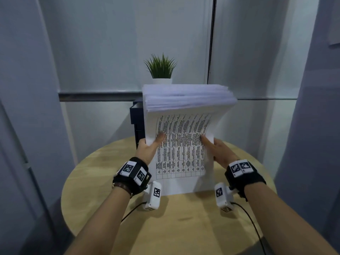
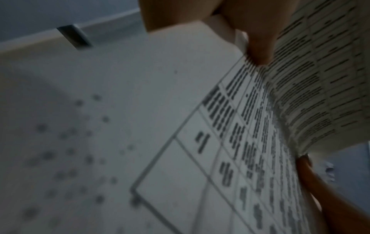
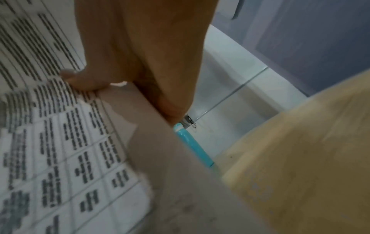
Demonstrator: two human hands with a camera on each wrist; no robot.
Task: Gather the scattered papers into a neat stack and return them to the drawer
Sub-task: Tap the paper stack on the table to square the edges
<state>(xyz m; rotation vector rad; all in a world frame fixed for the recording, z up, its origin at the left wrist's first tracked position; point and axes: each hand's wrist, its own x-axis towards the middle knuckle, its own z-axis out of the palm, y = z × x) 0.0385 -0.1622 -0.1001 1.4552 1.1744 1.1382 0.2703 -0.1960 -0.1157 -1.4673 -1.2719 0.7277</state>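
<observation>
Both forearms extend forward, each wrist wearing a black band with coded markers. The left hand [image 1: 147, 149] grips the left edge of the paper stack [image 1: 181, 137], thumb across its front. The right hand [image 1: 219, 153] grips the right edge, thumb likewise laid on the front sheet.

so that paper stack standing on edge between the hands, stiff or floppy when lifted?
Likely floppy: the top of the paper stack already curls toward the camera above the left hand and right hand. Probably heavy for its size, given the many sheets. The fanned top edges suggest sheets could slide apart unless squeezed.
</observation>
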